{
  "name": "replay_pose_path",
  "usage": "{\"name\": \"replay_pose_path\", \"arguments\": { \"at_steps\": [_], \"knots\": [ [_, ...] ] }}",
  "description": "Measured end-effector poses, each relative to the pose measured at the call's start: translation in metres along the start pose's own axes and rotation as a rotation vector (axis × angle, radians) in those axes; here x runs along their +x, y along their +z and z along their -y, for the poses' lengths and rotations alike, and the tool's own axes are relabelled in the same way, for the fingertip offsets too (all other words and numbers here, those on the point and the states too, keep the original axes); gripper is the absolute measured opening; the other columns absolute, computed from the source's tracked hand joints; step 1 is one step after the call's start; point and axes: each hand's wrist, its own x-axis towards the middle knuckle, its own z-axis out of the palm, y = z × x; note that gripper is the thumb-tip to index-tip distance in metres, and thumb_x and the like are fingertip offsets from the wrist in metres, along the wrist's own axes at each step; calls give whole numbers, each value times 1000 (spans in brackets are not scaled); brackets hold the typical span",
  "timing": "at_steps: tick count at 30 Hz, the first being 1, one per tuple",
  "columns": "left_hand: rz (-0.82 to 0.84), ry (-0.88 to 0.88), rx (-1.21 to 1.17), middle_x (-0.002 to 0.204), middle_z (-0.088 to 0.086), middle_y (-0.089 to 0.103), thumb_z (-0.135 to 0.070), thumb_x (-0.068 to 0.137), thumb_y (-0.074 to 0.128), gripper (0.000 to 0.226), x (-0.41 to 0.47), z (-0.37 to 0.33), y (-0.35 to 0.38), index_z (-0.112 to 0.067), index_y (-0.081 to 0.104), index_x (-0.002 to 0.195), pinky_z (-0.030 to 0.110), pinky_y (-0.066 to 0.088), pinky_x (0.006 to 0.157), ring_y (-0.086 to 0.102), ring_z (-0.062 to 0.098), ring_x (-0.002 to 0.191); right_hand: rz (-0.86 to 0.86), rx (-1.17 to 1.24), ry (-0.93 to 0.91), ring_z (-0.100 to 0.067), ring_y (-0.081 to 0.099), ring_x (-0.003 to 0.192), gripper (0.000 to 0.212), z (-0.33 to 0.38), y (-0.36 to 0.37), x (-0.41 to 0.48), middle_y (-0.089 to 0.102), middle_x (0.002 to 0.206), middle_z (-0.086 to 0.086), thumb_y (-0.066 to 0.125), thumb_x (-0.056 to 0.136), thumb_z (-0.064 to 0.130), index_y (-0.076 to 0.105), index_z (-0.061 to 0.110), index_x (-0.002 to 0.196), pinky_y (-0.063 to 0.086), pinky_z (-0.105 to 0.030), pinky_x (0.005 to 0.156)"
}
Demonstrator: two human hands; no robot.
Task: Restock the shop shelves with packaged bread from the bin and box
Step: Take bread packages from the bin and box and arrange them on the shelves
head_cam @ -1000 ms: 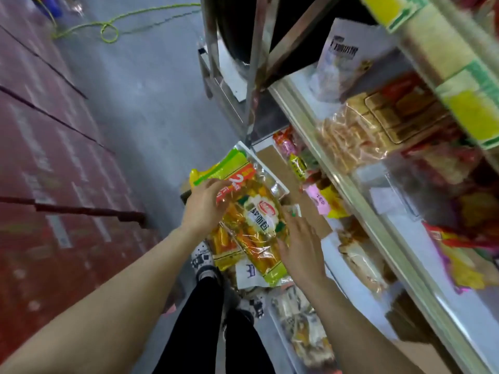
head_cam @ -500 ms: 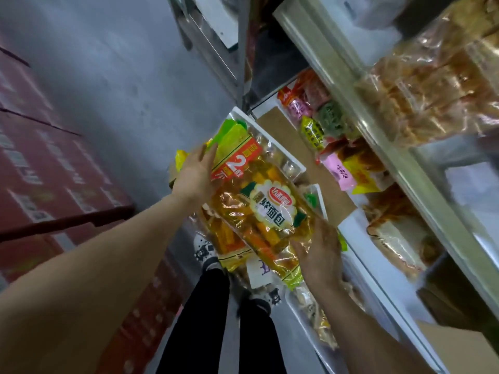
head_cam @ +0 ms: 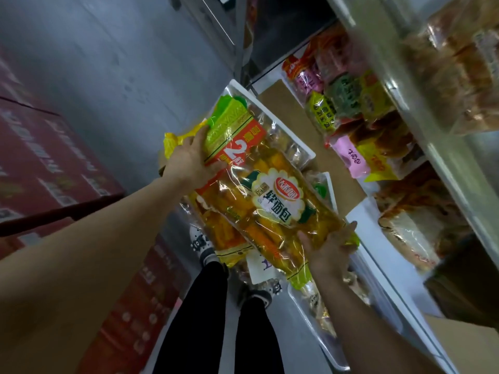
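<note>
A long clear bag of yellow soft bread (head_cam: 270,195) with a green and red top hangs between my hands, above the floor. My left hand (head_cam: 193,160) grips its upper end by the red label. My right hand (head_cam: 330,248) holds the lower end, fingers curled round the edge. A second, similar yellow bag (head_cam: 216,233) lies under it, partly hidden. Below them a white bin (head_cam: 307,155) holds more wrapped bread.
Metal shelves (head_cam: 442,168) on the right carry bread and snack packs (head_cam: 343,103) on several levels. A cardboard sheet (head_cam: 291,114) lies on the low shelf. Red cartons (head_cam: 40,168) are stacked at left. My legs and shoes (head_cam: 205,252) stand on grey floor.
The bread bag has risen toward me and to the right, held at both ends. My view has tilted closer to the shelves.
</note>
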Motion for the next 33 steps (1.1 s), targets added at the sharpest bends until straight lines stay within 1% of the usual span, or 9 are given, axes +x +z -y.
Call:
{"name": "replay_pose_path", "arguments": {
  "at_steps": [4,8,11,15,18,20,25,28,33],
  "knots": [
    [-21,-64,-40,143,18,43,-54,78,72,107,-5,-4,1,-22,5,155,52,41,101,44,38,128,19,171,146,-47,36,137,127,-8,2,6,33,153,-25,79,74,50,-16,26,155,33,-54,110],
    [52,-147,-52,138,17,50,-57,77,71,114,-10,-3,1,-24,-5,155,50,46,97,52,39,121,36,327,248,-44,30,142,134,-12,-1,12,29,157,-19,85,68,48,-14,25,155,29,-52,113],
    [110,-229,-96,134,14,55,-58,77,70,109,-21,1,3,-27,0,155,45,48,95,56,36,117,64,458,317,-38,32,142,133,-16,-2,16,32,156,-14,90,59,47,4,19,157,30,-50,114],
    [76,-302,-252,139,9,53,-60,80,66,98,-42,5,10,-29,11,155,44,47,98,57,33,118,161,621,264,-32,56,124,148,-38,2,29,56,139,-7,94,17,64,33,23,146,47,-57,101],
    [37,-347,-392,138,7,54,-61,83,61,89,-59,5,13,-31,16,154,44,49,97,60,31,114,155,653,198,-30,59,118,149,-43,-6,29,59,135,-6,92,12,65,40,20,144,50,-56,97],
    [24,-345,-423,137,6,55,-56,87,60,81,-71,4,13,-32,19,152,45,49,97,61,31,112,140,629,176,-32,55,124,146,-36,-19,15,54,141,-8,92,18,66,38,20,146,48,-57,99],
    [-37,-321,-409,132,9,55,-44,95,55,65,-108,-6,3,-29,22,149,43,46,97,58,34,113,122,498,100,-36,45,133,96,-40,-46,-7,43,150,-12,83,73,44,31,18,149,43,-56,105],
    [-99,-321,-448,126,7,59,-44,95,54,59,-135,-12,-8,-31,26,145,44,47,97,61,34,108,60,447,-12,-35,53,122,76,-41,-64,-23,54,139,-13,79,81,36,40,14,142,46,-52,101],
    [-219,-311,-419,129,16,59,-39,97,53,55,-186,-29,-39,-26,29,145,46,45,98,58,39,113,52,447,-146,-32,49,130,79,-33,-101,-61,50,144,-10,74,86,35,32,14,149,42,-43,106]
  ]
}}
